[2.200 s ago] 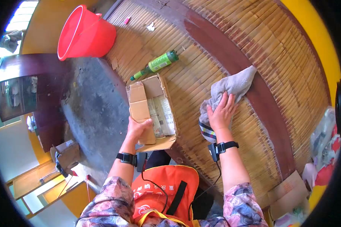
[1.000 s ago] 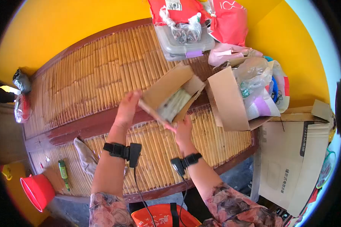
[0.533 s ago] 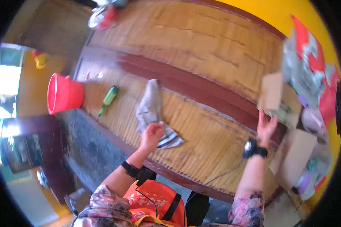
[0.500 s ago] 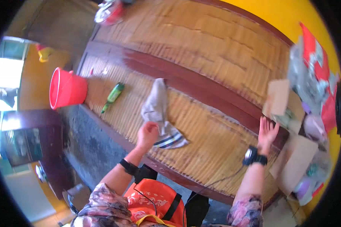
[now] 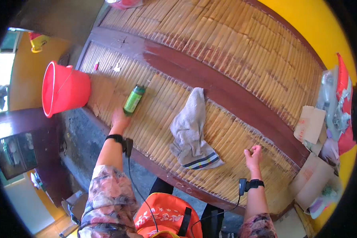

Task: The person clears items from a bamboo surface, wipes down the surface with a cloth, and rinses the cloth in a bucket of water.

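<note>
A green bottle (image 5: 134, 99) lies on the bamboo slats, its narrow end hidden by my left hand (image 5: 120, 118). The fingers of that hand are closed around the bottle's neck end. To the right, a crumpled grey cloth (image 5: 190, 125) with a dark striped border lies on the slats, apart from both hands. My right hand (image 5: 253, 156) hovers over the slats right of the cloth, fingers curled in and nothing visible in them.
A red bucket (image 5: 69, 89) stands at the left end of the bamboo platform (image 5: 234, 131). Cardboard boxes (image 5: 311, 178) and plastic bags (image 5: 339, 103) crowd the right end. Small scraps (image 5: 116, 67) lie near the bucket. Thin cables hang from both wrists.
My left hand has gone from beside the cloth to the bottle and closed on its neck end. My right hand has drawn in from the boxes, its spread fingers now curled. The view has shifted.
</note>
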A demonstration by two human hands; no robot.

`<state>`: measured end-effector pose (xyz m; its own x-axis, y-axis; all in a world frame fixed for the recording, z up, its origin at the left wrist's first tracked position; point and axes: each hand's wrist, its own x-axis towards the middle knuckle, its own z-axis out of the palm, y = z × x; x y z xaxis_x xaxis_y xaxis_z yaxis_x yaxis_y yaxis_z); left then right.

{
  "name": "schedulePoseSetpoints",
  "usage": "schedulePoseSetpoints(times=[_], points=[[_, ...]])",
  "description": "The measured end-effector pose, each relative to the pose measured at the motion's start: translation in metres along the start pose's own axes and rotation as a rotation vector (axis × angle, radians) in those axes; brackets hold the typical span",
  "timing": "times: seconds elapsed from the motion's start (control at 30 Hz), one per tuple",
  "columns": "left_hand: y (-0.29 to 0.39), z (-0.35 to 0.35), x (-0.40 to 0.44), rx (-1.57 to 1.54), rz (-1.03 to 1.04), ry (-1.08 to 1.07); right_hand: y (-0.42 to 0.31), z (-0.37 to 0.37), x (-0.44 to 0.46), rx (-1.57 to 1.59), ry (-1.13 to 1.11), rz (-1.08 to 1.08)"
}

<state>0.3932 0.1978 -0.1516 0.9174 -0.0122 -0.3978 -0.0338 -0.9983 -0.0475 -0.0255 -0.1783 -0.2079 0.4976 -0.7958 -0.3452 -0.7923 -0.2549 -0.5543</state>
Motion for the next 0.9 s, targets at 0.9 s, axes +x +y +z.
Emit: schedulePoseSetpoints(times=[0.9], points=[[0.388, -0.068, -0.294, 0.047, 1.405, 0.145, -0.118, -0.258, 0.115, 0.683, 0.425, -0.404]])
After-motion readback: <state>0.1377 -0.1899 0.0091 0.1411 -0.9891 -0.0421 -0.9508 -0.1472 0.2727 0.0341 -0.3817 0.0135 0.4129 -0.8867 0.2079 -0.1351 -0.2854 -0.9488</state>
